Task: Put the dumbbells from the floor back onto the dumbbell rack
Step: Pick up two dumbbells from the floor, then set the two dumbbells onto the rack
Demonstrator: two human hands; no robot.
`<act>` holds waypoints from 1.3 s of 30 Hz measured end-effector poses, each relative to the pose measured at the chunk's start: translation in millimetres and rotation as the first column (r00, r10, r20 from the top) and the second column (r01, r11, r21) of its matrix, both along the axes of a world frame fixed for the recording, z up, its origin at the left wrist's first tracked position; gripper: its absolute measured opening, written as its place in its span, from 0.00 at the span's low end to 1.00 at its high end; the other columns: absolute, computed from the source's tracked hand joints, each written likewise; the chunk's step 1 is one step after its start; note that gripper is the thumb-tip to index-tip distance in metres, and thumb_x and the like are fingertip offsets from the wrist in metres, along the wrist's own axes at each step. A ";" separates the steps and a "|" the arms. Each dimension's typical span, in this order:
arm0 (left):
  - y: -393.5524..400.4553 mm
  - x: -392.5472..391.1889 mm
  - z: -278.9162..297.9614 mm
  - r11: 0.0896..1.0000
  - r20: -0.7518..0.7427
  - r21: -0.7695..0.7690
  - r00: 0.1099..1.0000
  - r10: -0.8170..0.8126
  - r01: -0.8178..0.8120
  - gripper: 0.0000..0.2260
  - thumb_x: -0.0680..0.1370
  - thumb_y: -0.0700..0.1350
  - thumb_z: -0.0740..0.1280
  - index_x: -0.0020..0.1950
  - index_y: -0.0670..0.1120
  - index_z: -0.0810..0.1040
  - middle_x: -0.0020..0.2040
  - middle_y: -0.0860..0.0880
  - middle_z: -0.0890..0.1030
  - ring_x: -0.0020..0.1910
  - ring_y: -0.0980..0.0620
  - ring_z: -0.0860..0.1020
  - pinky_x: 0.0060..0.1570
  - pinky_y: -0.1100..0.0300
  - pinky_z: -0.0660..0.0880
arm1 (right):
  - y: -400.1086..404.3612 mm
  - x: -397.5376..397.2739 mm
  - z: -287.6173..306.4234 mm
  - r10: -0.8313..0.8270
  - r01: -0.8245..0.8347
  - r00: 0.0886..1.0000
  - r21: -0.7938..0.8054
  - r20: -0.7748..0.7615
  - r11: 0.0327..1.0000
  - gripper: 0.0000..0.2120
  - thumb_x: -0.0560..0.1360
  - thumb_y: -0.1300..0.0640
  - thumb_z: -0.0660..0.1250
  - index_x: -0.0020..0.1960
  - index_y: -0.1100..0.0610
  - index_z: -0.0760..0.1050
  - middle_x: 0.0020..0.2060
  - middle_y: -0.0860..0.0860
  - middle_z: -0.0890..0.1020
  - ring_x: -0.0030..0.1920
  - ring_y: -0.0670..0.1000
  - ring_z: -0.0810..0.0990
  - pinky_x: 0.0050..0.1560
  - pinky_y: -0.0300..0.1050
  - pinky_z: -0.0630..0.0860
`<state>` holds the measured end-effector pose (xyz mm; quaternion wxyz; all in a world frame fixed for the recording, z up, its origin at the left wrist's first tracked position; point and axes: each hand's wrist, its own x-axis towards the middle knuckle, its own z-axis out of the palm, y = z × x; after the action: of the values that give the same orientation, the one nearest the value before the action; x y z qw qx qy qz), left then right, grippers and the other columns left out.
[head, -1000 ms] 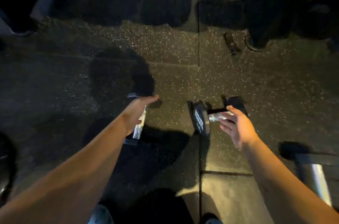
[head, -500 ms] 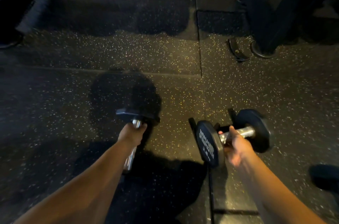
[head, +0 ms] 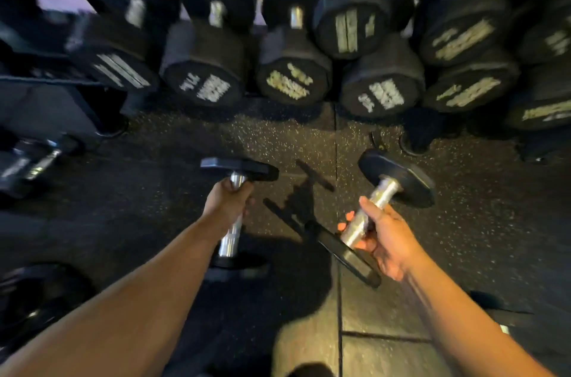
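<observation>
My left hand grips the chrome handle of a small black dumbbell, held off the floor with one head pointing away from me. My right hand is closed around the handle of a second small black dumbbell, tilted up to the right. Ahead, the dumbbell rack carries rows of large black dumbbells with white lettering. The picture is blurred at the top.
Speckled black rubber floor lies between me and the rack. More dumbbells lie on the floor at the left, lower left and lower right. A rack foot stands right of centre.
Both hands closed on the two small dumbbells and lifted them off the floor. My view has tilted up, bringing the rack's dumbbells into sight.
</observation>
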<state>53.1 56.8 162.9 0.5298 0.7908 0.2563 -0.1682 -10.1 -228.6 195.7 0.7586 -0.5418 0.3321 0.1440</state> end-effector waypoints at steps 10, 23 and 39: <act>95.9 38.4 376.4 0.974 0.103 -0.226 0.995 -0.001 0.025 0.11 0.81 0.46 0.67 0.40 0.45 0.73 0.27 0.50 0.74 0.24 0.51 0.73 0.30 0.54 0.74 | 90.0 69.7 352.4 0.293 -0.274 0.940 -0.126 0.176 0.954 0.10 0.79 0.53 0.68 0.56 0.57 0.73 0.40 0.57 0.83 0.34 0.57 0.86 0.37 0.51 0.77; 292.8 126.0 594.5 0.986 0.357 -0.167 0.932 0.070 -0.010 0.08 0.81 0.44 0.67 0.44 0.42 0.80 0.41 0.39 0.83 0.38 0.43 0.80 0.41 0.52 0.78 | 281.8 202.4 547.6 0.531 -0.510 0.763 -0.161 0.370 0.845 0.21 0.75 0.50 0.73 0.62 0.59 0.72 0.40 0.61 0.83 0.36 0.62 0.85 0.32 0.50 0.80; 480.4 339.0 629.6 0.962 0.452 0.013 0.860 0.237 -0.271 0.04 0.81 0.39 0.66 0.47 0.43 0.76 0.38 0.43 0.77 0.23 0.56 0.74 0.21 0.64 0.73 | 488.7 478.0 551.2 0.643 -0.688 0.671 -0.013 0.371 0.726 0.24 0.79 0.52 0.69 0.65 0.70 0.71 0.44 0.67 0.81 0.32 0.61 0.85 0.33 0.53 0.82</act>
<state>392.1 537.2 792.5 0.5614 0.7869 0.2362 0.0987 467.9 260.2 746.8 0.7327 -0.5922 -0.0390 0.3330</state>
